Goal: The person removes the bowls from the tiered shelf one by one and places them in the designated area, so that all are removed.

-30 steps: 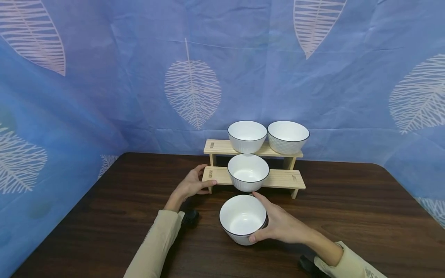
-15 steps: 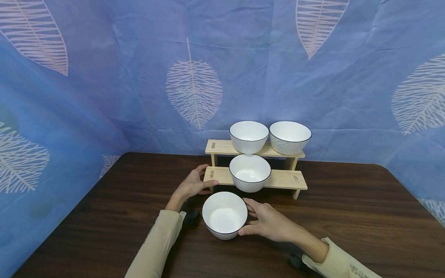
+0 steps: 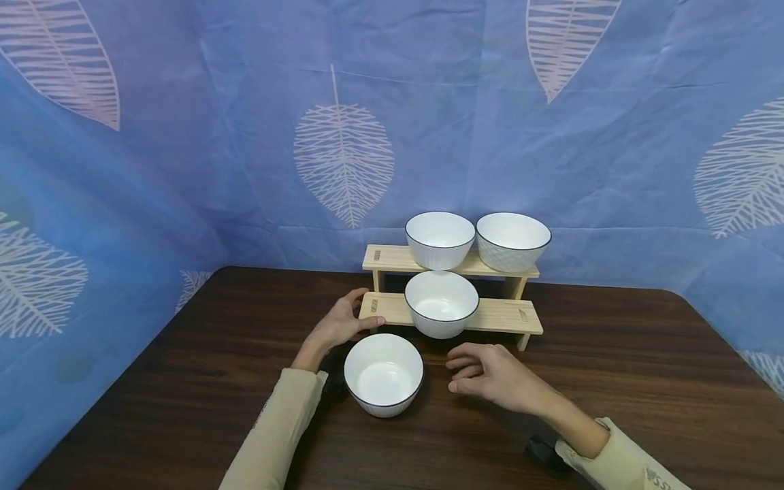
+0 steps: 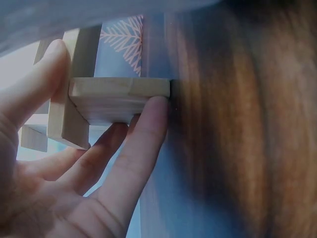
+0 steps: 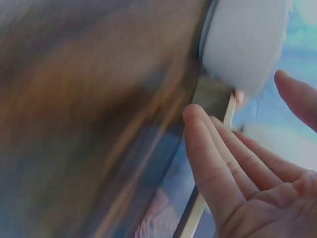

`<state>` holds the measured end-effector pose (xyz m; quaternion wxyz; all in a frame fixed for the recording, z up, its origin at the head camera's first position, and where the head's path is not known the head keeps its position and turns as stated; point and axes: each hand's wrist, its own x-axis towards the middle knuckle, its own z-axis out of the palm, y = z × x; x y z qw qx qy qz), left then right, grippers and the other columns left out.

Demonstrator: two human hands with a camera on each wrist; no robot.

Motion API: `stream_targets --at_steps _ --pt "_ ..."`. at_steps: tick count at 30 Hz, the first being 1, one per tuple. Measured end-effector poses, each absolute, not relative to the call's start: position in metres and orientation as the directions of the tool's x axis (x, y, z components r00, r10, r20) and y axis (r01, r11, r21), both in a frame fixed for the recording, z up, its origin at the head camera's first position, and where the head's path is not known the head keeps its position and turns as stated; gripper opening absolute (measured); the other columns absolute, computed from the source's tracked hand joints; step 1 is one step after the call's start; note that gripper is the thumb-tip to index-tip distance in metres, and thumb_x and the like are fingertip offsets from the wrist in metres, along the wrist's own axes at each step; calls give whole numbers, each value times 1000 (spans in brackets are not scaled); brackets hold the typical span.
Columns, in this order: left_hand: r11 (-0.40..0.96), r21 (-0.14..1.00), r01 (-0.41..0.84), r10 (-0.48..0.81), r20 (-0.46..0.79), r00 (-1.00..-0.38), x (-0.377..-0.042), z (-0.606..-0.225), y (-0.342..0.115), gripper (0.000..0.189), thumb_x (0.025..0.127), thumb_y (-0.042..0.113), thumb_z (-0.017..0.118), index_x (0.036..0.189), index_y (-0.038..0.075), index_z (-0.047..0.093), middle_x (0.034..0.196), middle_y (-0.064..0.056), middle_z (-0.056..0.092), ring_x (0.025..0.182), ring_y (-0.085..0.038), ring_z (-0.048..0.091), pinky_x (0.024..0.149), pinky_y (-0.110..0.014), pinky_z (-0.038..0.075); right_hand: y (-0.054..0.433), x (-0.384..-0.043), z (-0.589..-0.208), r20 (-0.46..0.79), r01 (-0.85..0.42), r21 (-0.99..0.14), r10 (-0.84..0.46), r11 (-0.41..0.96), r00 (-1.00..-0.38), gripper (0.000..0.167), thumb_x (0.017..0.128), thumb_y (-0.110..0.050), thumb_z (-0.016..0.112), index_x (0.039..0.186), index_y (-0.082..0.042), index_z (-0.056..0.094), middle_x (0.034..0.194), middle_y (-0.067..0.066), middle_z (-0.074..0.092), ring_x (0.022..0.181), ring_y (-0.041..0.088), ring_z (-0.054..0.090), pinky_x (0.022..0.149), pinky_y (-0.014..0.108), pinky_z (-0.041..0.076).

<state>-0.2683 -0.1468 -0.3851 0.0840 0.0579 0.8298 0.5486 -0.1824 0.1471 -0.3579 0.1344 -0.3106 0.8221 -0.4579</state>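
My left hand (image 3: 337, 321) grips the left end of the lower tier of a wooden two-step rack (image 3: 505, 313). In the left wrist view the thumb lies on the board, and the fingers (image 4: 133, 153) touch the leg (image 4: 119, 89) under it. A white, dark-rimmed bowl (image 3: 383, 374) stands upright on the table in front of the rack. To its right, apart from it, my right hand (image 3: 493, 374) holds nothing, its fingers loosely bent. The right wrist view shows the fingers (image 5: 213, 158) extended and the thumb spread, near the bowl (image 5: 242, 44).
One white bowl (image 3: 442, 306) stands on the lower tier. Two others, a ribbed bowl (image 3: 440, 241) and a patterned bowl (image 3: 513, 243), sit side by side on the upper tier. The dark wooden table (image 3: 612, 354) ends at a blue leaf-print cloth (image 3: 245, 136).
The front bowl has moved left across the table. My right hand has let go of it and drawn back to the right. The left hand has stayed on the rack.
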Motion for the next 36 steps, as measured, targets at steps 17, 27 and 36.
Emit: stream_targets --at_steps 17,27,36 --pt "396 918 19 202 -67 -977 -267 -385 -147 81 94 10 75 158 -2 26 144 -29 48 104 -36 67 79 -50 58 180 -198 -346 72 -314 -856 -507 410 -859 51 94 -8 72 131 19 50 121 32 63 103 35 69 80 31 58" --pt "397 918 15 197 -70 -978 -268 -384 -146 82 93 11 75 158 -3 26 145 -30 47 105 -37 67 80 -51 58 181 -203 -340 139 -343 -819 -420 460 -897 59 90 -4 76 136 19 47 129 34 59 114 45 62 90 44 55" --pt "393 919 18 195 -64 -979 -268 -385 -146 81 93 10 76 157 -3 27 141 -29 50 103 -35 67 79 -50 58 172 -209 -340 152 -319 -844 -378 431 -913 74 89 -5 78 145 17 35 140 36 48 127 48 53 100 49 49"
